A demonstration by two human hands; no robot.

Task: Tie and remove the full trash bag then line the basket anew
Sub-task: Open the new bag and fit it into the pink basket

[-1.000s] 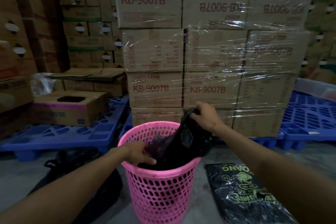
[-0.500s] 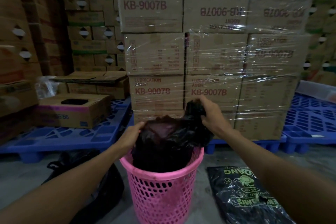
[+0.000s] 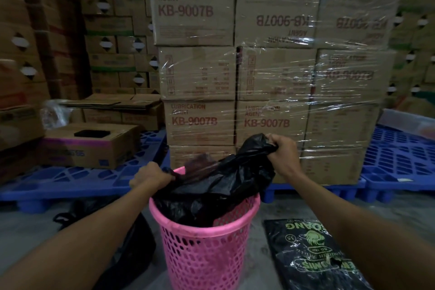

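Observation:
A pink perforated basket [image 3: 204, 249] stands on the floor in front of me. A black trash bag [image 3: 226, 181] bulges out of its top. My left hand [image 3: 150, 175] is closed on the bag's edge at the basket's left rim. My right hand [image 3: 283, 150] grips a bunched corner of the bag, held above and to the right of the rim. The bag stretches between both hands. A flat pack of black bags with green print [image 3: 313, 256] lies on the floor to the right of the basket.
Another black bag [image 3: 124, 238] lies on the floor left of the basket, under my left forearm. Shrink-wrapped cartons [image 3: 270, 73] are stacked right behind the basket on blue pallets [image 3: 70, 179]. A carton with a cut-out top [image 3: 91, 146] sits on the left pallet.
The bag has been pulled wider: my left hand dropped to the basket's left rim and my right hand moved right with its corner.

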